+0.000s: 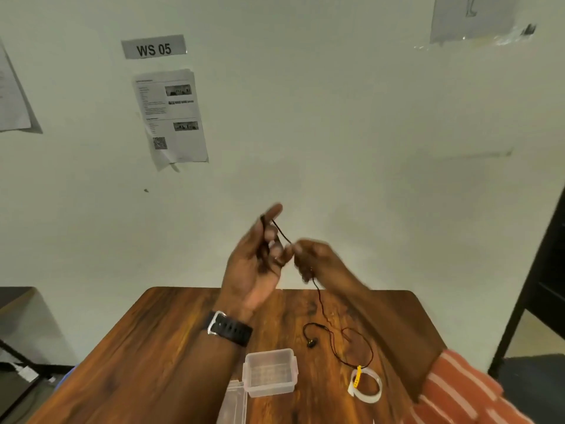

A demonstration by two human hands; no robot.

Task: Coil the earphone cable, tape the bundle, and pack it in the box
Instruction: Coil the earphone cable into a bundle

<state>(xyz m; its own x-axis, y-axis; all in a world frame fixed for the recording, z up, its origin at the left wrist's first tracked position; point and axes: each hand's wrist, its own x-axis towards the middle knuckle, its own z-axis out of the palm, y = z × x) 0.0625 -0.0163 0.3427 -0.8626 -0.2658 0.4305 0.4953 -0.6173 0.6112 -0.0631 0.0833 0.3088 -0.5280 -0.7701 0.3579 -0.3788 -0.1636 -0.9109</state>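
Note:
My left hand [255, 264] is raised above the table, fingers up, with the dark earphone cable [321, 304] wound over them. A short stretch of cable runs from it to my right hand [315, 258], which pinches the cable right beside the left fingers. From the right hand the cable hangs down to the table and ends in loose loops with one earbud [311, 343] lying flat. A clear plastic box [270, 371] stands open near the front edge, its lid [235, 402] lying to its left. A roll of clear tape [365, 384] lies to the box's right.
The wooden table [153, 347] stands against a pale wall with papers and a "WS 05" sign [153, 46]. A black frame [532, 289] rises at the right edge. A dark surface [15, 293] sits at the left.

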